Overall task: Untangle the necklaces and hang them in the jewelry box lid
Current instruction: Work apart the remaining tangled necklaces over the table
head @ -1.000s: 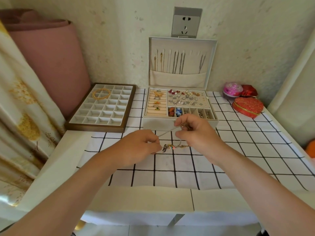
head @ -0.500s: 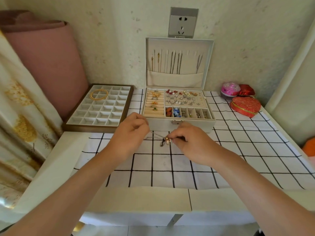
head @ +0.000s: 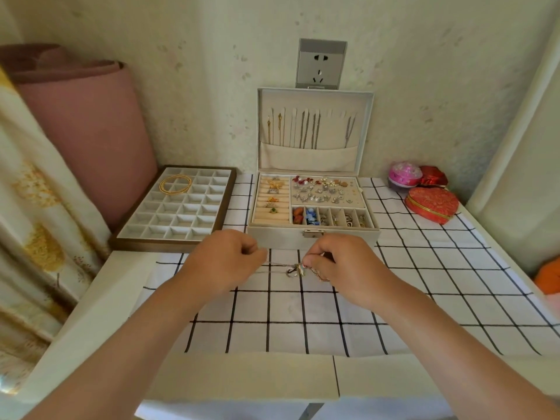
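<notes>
A tangle of thin necklace chains with small pendants [head: 295, 269] hangs just above the checked cloth, in front of the jewelry box. My left hand [head: 225, 262] pinches one thin chain that runs from its fingertips to the tangle. My right hand [head: 339, 262] pinches the tangle's right side, and a reddish chain loops under its fingers. The white jewelry box [head: 280, 234] stands open behind my hands. Its upright lid [head: 363, 131] has several necklaces hanging from hooks above a fabric pocket.
A brown compartment tray [head: 172, 244] with a gold bangle [head: 175, 184] lies to the left of the box. A red heart-shaped box [head: 431, 204], a pink round box [head: 404, 174] and a red wrapped item [head: 433, 176] sit at the back right. A pink roll leans at the left wall.
Both hands have dropped lower and moved toward the box. The chain stretched diagonally between them a second ago now runs nearly level, with the tangle close to my right fingers.
</notes>
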Demonstrator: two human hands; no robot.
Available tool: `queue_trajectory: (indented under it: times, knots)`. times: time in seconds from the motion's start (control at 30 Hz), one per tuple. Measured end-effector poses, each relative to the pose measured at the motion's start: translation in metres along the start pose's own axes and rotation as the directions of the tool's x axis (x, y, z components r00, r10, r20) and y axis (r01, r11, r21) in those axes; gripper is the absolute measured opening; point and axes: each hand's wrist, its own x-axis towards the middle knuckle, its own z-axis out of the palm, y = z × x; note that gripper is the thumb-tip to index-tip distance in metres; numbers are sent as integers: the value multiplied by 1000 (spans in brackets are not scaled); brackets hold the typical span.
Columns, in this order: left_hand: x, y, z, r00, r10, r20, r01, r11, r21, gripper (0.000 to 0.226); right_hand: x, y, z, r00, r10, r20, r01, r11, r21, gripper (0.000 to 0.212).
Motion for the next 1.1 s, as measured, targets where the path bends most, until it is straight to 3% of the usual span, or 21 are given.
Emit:
queue_trajectory:
  times: [0.07,0.13,0.2,0.27,0.37,0.5,0.67,0.83,0.97,1.1]
  knots:
    - [-1,1,1,997,-19,80,7,989,148,28,-1,-3,2,1000,-6,5,6,999,36,11]
    - [-6,5,4,992,14,122,-34,986,163,6,-2,-5,6,1000,-18,14,18,998,53,10]
    - [-8,8,13,980,137,147,-156,979,129,22,-2,-6,9,1000,-23,6,23,998,62,10]
    - [-10,13,19,967,215,136,-210,976,-54,24,-2,-7,12,1000,-25,-5,25,997,76,12]
    - [-12,21,26,976,187,111,-147,944,-295,17,-1,-9,13,1000,-21,-24,24,991,135,16]
    - [-7,23,20,989,57,138,12,891,-454,12,-2,-12,10,1000,5,-11,-4,987,160,27]
    - [-7,23,12,920,74,384,145,847,-512,6,-2,-14,12,998,48,27,-53,977,208,37]
    - [-7,20,1,799,112,591,312,763,-567,9,-3,-14,15,1000,-8,24,3,984,179,25]
    - [-9,21,6,796,110,595,373,686,-625,23,-5,-17,14,999,-44,-22,47,982,181,29]
    - [-7,22,10,843,-1,539,343,772,-535,22,-4,-15,10,1000,-2,-24,5,992,123,41]
